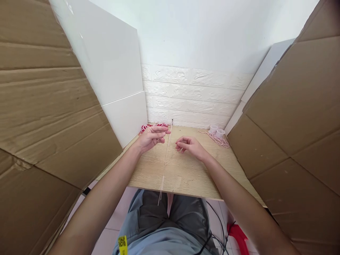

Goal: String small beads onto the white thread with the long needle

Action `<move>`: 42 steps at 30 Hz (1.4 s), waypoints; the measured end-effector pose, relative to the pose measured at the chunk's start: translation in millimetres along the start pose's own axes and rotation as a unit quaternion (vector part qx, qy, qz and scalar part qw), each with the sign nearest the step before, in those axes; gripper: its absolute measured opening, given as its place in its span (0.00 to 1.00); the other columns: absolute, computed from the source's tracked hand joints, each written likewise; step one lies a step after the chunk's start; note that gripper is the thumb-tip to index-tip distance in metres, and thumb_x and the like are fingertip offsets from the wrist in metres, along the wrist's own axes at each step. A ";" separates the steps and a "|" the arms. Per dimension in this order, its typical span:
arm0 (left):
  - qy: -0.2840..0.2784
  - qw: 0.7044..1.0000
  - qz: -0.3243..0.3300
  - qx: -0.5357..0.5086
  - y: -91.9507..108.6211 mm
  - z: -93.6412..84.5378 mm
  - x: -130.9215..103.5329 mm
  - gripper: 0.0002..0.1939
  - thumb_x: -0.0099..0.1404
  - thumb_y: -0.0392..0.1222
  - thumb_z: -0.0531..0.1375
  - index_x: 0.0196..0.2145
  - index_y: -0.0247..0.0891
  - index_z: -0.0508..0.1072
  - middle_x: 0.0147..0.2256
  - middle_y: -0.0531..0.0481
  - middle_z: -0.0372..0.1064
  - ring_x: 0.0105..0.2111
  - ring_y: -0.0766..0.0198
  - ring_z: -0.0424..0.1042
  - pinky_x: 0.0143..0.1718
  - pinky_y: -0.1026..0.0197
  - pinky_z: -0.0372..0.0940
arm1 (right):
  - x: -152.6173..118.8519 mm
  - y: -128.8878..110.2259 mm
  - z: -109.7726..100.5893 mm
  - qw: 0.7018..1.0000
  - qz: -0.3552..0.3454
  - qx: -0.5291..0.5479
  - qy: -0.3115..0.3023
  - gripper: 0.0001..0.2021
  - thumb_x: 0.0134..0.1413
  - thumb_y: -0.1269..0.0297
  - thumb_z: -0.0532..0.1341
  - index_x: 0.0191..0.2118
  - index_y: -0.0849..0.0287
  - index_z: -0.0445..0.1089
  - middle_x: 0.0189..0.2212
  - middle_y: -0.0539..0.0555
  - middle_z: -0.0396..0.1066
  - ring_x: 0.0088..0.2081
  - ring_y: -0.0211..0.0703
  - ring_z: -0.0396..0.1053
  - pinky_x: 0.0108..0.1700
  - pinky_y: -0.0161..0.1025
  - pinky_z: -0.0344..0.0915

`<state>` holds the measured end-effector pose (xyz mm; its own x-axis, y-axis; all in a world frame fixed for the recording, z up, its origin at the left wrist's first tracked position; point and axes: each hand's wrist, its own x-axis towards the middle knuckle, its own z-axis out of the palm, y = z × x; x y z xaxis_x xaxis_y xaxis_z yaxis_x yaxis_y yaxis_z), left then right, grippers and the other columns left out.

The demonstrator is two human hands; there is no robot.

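A pale cord (166, 159) runs from a small dark peg (172, 120) at the back of the wooden board toward its front edge, where loose ends hang over. Left of the cord is my left hand (153, 139), fingers partly stretched, with a fine thread looped across them and the thumb closed on it. My right hand (190, 146) is on the other side, thumb and fingertips pinched together. A very thin thread seems to be in that pinch, though it is hard to make out. Both hands are just above the board.
Red and pink threads (159, 125) lie at the back left of the board (196, 177). Two small clear cups (220, 133) and a pink-white cord bundle (220, 141) sit at the back right. Cardboard panels (53, 99) flank both sides. Clear tape holds the cord near the front.
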<state>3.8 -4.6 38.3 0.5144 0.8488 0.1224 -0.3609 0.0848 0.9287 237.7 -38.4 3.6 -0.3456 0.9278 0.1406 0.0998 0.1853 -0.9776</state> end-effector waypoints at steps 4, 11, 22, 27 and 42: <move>0.002 1.000 0.003 0.001 0.3 1.2 0.1 0.14 0.51 0.30 0.70 0.38 0.33 0.81 0.40 0.42 0.78 0.26 0.72 0.73 0.30 0.68 0.71 | -0.9 6.9 10.7 0.997 -0.015 -0.070 -0.039 0.13 0.50 0.54 0.65 0.35 0.59 0.74 0.31 0.52 0.74 0.31 0.38 0.68 0.35 0.36 0.65; -0.014 1.000 0.003 0.011 -0.3 0.1 -0.5 0.14 0.52 0.31 0.69 0.39 0.33 0.81 0.40 0.41 0.78 0.25 0.73 0.73 0.30 0.68 0.71 | 0.4 9.6 -4.3 0.994 0.050 -0.091 -0.035 0.15 0.53 0.52 0.63 0.36 0.60 0.73 0.26 0.52 0.72 0.27 0.37 0.67 0.30 0.33 0.62; -0.113 0.988 -0.036 0.096 -1.3 2.0 -5.1 0.23 0.53 0.36 0.70 0.49 0.35 0.77 0.53 0.34 0.71 0.28 0.69 0.74 0.30 0.64 0.71 | -5.3 5.9 -47.1 0.955 0.016 -0.275 0.113 0.07 0.48 0.62 0.61 0.28 0.60 0.70 0.27 0.52 0.71 0.27 0.37 0.64 0.28 0.34 0.57; -0.177 0.971 -0.072 0.147 -0.5 10.2 -7.7 0.26 0.53 0.37 0.70 0.51 0.37 0.76 0.52 0.34 0.71 0.30 0.66 0.74 0.34 0.60 0.72 | -7.8 -10.0 -1.8 0.997 -0.023 0.068 0.018 0.35 0.40 0.66 0.67 0.58 0.45 0.61 0.56 0.55 0.66 0.35 0.42 0.75 0.32 0.36 0.67; -0.218 0.931 -0.188 0.223 -7.1 13.2 -9.5 0.19 0.54 0.45 0.70 0.43 0.34 0.79 0.39 0.39 0.78 0.32 0.61 0.77 0.37 0.60 0.72 | 3.6 17.6 -7.7 0.952 -0.179 -0.217 0.122 0.14 0.51 0.74 0.57 0.43 0.57 0.74 0.41 0.55 0.76 0.41 0.44 0.74 0.48 0.43 0.70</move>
<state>11.7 -20.2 35.2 0.8418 0.5013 -0.2000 0.2167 0.0255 0.9759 245.4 -29.2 -11.9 -0.2076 0.8179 0.5367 0.4112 0.5707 -0.7108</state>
